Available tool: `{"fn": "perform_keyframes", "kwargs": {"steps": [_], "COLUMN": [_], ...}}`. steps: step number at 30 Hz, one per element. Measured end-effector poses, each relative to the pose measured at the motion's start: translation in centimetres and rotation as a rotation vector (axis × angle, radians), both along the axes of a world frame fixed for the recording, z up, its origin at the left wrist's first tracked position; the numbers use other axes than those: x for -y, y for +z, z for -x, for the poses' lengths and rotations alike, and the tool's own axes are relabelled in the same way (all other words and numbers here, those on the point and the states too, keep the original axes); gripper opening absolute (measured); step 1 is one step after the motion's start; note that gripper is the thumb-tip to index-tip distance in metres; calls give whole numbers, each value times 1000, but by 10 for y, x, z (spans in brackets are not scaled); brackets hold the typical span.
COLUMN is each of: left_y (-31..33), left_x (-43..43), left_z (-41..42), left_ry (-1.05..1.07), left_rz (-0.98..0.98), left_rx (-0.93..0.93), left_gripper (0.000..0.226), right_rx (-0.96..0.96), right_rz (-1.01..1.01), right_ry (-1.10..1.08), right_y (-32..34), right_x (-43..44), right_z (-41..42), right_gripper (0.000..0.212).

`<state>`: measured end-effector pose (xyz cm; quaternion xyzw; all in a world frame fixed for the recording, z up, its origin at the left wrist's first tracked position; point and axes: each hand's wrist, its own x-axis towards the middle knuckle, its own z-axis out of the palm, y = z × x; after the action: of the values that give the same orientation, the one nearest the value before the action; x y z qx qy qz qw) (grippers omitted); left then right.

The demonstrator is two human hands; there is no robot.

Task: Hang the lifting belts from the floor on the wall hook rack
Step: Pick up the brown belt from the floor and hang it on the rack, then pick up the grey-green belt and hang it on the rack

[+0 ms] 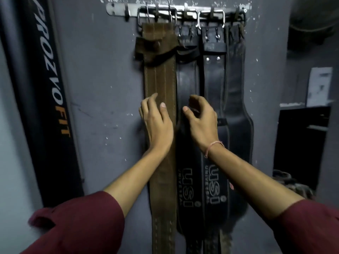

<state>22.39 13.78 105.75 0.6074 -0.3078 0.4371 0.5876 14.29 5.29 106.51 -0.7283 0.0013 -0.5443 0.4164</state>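
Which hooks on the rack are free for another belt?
The hook rack's left end, beside the brown belt's buckle, shows a bare hook above bare wall. Rightward it is crowded: three black belts hang edge to edge up to the rack's right end.

"USI UNIVERSAL" on two black belts [185, 189]; "PROZVOFIT" on black panel [49, 70].

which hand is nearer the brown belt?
Left. The left hand lies over the brown belt; the right hand is beside it, over the neighbouring black belt.
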Motion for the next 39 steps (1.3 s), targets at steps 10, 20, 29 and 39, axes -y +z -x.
{"fn": "perform_keyframes", "kwargs": {"steps": [10,20,29,39], "left_y": [-144,-287,-430,-578], "left_x": [27,84,160,189], "left_z": [107,285,463,539], "left_ry": [-321,-516,-586,-652], "left_rz": [-196,-357,-546,-811], "left_rx": [-245,-607,-853,-1127], "left_gripper": [24,20,14,9], "right_rx": [-272,-513,-730,-921], "right_rz": [-123,-324,-588,-985], "right_ry": [-32,-40,-112,-264], "right_y": [-130,-274,-394,-535], "right_x": [21,78,145,186], "right_z": [110,300,486,559], "right_gripper": [46,39,32,23]}}
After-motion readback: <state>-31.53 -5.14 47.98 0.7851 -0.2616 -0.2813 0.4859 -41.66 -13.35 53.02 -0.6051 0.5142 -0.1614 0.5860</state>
